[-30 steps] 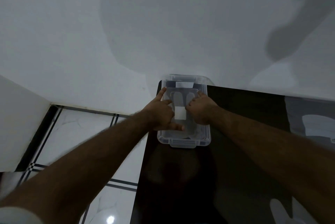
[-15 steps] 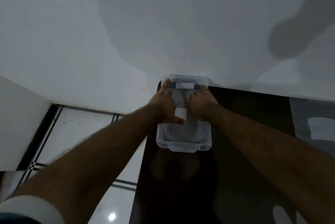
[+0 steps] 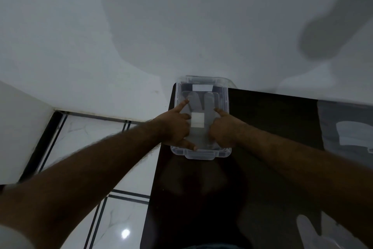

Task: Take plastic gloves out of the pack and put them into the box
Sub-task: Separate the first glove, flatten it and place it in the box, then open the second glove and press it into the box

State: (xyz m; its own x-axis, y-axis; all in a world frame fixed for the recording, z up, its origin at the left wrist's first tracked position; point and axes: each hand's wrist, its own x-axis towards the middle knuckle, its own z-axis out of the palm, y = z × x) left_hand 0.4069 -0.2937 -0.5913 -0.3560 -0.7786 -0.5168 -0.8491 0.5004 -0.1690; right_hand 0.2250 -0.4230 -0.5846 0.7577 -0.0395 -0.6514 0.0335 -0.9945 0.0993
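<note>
A clear plastic box (image 3: 200,155) stands at the far left corner of the dark table (image 3: 272,119). Over its opening lies a translucent plastic glove (image 3: 198,105) with a white patch at its middle, fingers pointing away from me. My left hand (image 3: 175,126) grips the glove's left edge, index finger and thumb stretched out along it. My right hand (image 3: 222,130) grips the right edge with curled fingers, index finger pointing forward. Both hands sit inside the box's rim.
A plastic pack (image 3: 346,127) with pale gloves lies at the table's right edge. Another translucent glove (image 3: 310,230) lies at the near right. The wall rises just behind the box. Tiled floor (image 3: 86,143) drops away left of the table.
Both hands had reached toward the box's far end half a second ago and have drawn back toward its near end. The glove stays between them over the box.
</note>
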